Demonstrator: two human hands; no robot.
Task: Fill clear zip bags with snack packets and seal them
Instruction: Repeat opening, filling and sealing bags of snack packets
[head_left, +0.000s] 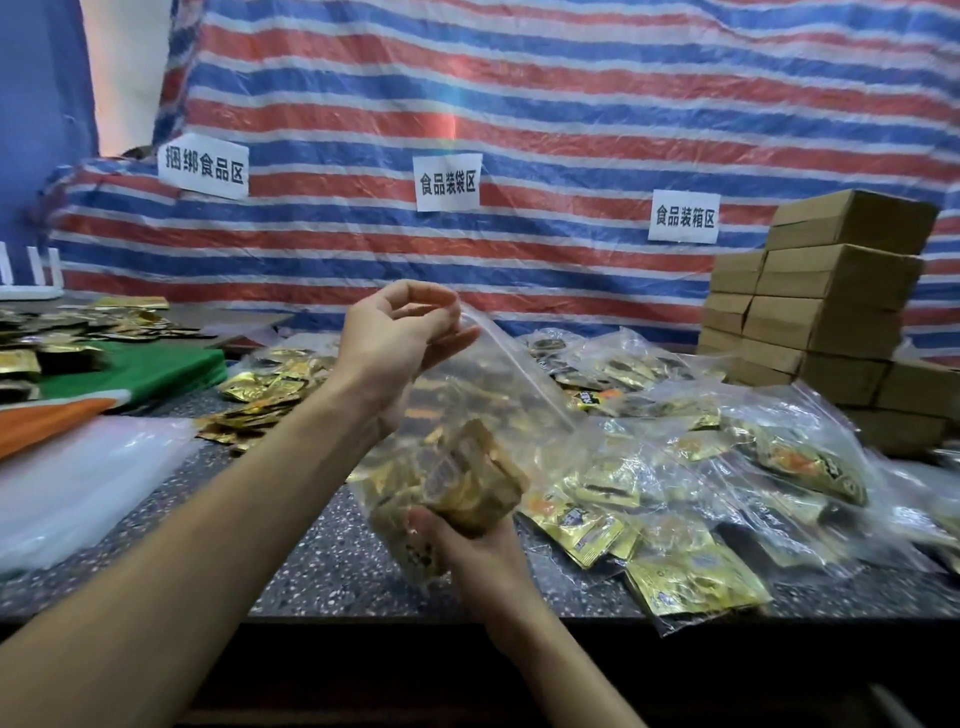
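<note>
A clear zip bag (493, 384) hangs above the table's front part, its zip edge running down to the right. My left hand (400, 338) pinches the bag's top corner. My right hand (467, 540) grips a stack of gold snack packets (467, 478) from below through the bottom of the bag. Loose gold packets (265, 395) lie on the speckled table (332, 561) behind my left arm.
Several filled clear bags (701, 499) lie on the right of the table. Cardboard boxes (831, 312) are stacked at the back right. Flat empty bags (78, 488) lie front left, beside a green and orange cloth (130, 379). A striped tarp (519, 130) hangs behind.
</note>
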